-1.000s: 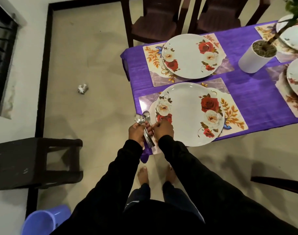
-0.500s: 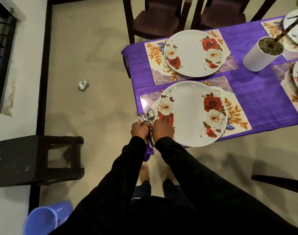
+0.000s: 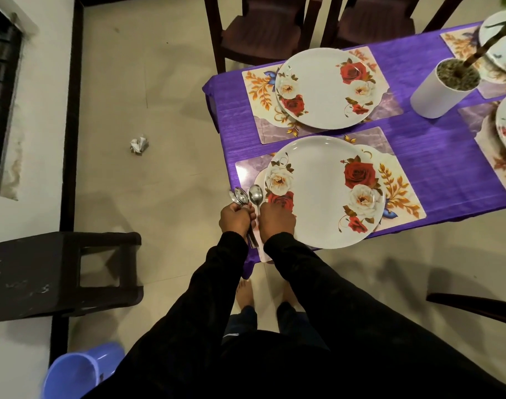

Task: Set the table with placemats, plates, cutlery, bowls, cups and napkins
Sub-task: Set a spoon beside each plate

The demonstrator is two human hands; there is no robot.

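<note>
My left hand [image 3: 236, 220] grips a bundle of steel spoons [image 3: 239, 196] at the table's near left corner. My right hand [image 3: 276, 223] pinches the handle of a single spoon [image 3: 256, 194] whose bowl lies just left of the near rose-patterned plate [image 3: 320, 191]. That plate rests on a floral placemat [image 3: 401, 194] over the purple tablecloth [image 3: 436, 156]. A second plate [image 3: 323, 87] sits on its own placemat [image 3: 257, 87] behind. Two more plates show partly at the right edge.
A white pot [image 3: 436, 90] with a plant stands at the table's middle. Dark chairs [image 3: 260, 33] line the far side; a chair edge [image 3: 473, 305] juts in at right. A black stool [image 3: 58, 272], a blue bucket [image 3: 73, 372] and crumpled paper [image 3: 138, 144] are on the floor at left.
The single spoon has separated from the bundle and moved right, beside the near plate. Both hands have shifted slightly toward the table.
</note>
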